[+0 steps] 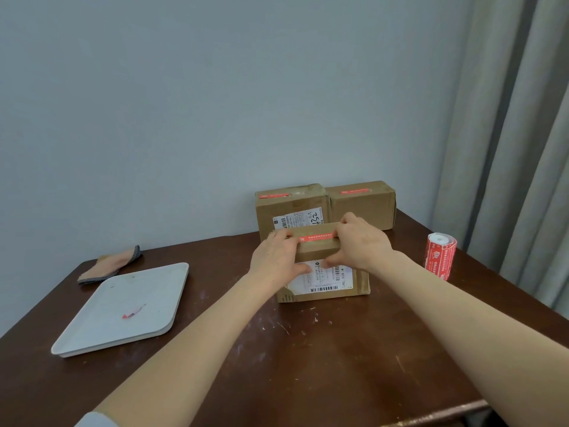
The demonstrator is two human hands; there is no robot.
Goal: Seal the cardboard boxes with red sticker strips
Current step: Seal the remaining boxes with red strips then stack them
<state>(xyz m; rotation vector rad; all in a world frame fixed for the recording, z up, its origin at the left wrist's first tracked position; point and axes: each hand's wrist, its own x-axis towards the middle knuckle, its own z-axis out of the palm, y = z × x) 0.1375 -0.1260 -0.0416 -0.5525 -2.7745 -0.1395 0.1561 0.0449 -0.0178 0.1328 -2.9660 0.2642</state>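
Far left on the table lie a folded cloth and a white tray holding a torn red scrap, both well clear of your work. Your left grip clasps the near box: fingers over the top on the left end of the red strip, thumb braced on the front label. The strip's long axis runs left to right along the top, between your two grips. Your right grip clasps the same box, fingers on the strip's right end, thumb on the front. Smoothing along that axis looks like the move; neither grip is nearer. Close behind stand two sealed boxes. The sticker roll stands at right, nearest your right grip. Nothing blocks you.
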